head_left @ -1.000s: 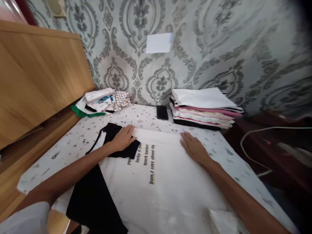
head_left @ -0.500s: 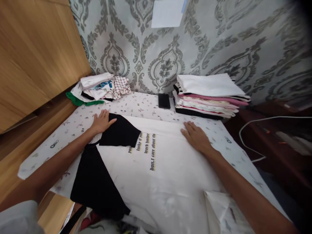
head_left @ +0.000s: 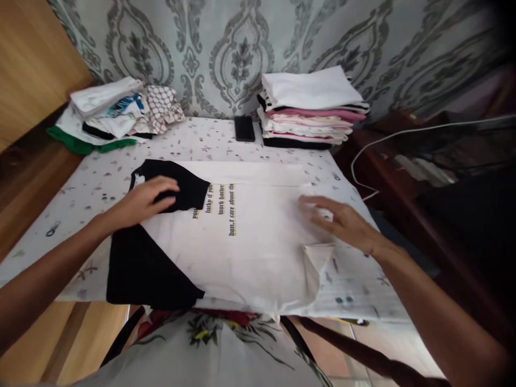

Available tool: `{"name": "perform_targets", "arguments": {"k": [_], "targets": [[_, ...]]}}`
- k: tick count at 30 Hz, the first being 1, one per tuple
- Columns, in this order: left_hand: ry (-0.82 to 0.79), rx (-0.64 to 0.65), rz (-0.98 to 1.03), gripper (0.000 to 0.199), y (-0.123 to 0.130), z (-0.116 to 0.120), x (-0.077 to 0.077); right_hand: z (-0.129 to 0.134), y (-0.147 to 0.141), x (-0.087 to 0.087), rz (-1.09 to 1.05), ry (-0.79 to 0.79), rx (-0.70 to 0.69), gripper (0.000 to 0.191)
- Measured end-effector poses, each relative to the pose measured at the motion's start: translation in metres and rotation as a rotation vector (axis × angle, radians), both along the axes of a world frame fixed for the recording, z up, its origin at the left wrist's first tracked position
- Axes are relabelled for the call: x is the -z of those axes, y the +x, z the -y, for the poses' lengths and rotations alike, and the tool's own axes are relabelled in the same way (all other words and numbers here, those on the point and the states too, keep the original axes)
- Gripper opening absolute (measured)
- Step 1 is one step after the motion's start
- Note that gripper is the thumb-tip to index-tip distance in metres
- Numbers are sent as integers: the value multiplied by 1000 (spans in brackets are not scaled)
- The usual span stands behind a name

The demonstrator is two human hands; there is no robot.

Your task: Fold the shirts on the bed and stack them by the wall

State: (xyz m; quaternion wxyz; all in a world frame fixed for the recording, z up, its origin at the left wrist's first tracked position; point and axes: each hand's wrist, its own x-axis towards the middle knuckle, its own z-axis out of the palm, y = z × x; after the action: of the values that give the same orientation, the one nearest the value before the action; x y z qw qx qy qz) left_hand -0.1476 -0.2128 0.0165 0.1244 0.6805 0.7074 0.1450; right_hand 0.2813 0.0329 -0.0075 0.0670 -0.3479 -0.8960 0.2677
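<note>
2 hands (head_left: 141, 203) (head_left: 342, 221) hover over 1 shirt (head_left: 262, 226), 2 clothing piles (head_left: 116, 115) (head_left: 310, 110) behind.

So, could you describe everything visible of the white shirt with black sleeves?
The soft-looking white shirt lies mostly flat on the patterned cover, collar toward the left. Its far side and one black sleeve are folded inward; the other sleeve is spread. Yellow-edged dark lettering marks the front. One hem corner is turned up. The left hand is over the folded sleeve, the right hand near the hem; contact is unclear.
</note>
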Motion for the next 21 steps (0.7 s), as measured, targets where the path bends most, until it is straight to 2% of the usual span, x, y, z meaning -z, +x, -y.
{"name": "perform_targets", "arguments": {"k": [1,3,6,9,13,16,19,21], "targets": [[-92,131,83,51,16,10,-4,18,5,-7,17,-107,-61,52],[-212,332,149,43,44,31,-9,47,13,-17,63,-198,-145,56],[-215,479,84,40,66,60,-11,68,26,-23,154,-175,-188,52],[-214,464,22,47,64,82,-13,70,44,-25,228,-176,-198,49],[-307,373,74,45,52,102,-12,68,67,-26,233,-175,-210,52],[-330,329,109,38,50,110,-11,71,77,-21,203,-152,-226,49],[-335,343,94,33,59,112,-11,76,78,-12,178,-95,-182,43],[-250,284,14,33,68,112,-10,79,76,-5,147,-51,-137,35]]}}
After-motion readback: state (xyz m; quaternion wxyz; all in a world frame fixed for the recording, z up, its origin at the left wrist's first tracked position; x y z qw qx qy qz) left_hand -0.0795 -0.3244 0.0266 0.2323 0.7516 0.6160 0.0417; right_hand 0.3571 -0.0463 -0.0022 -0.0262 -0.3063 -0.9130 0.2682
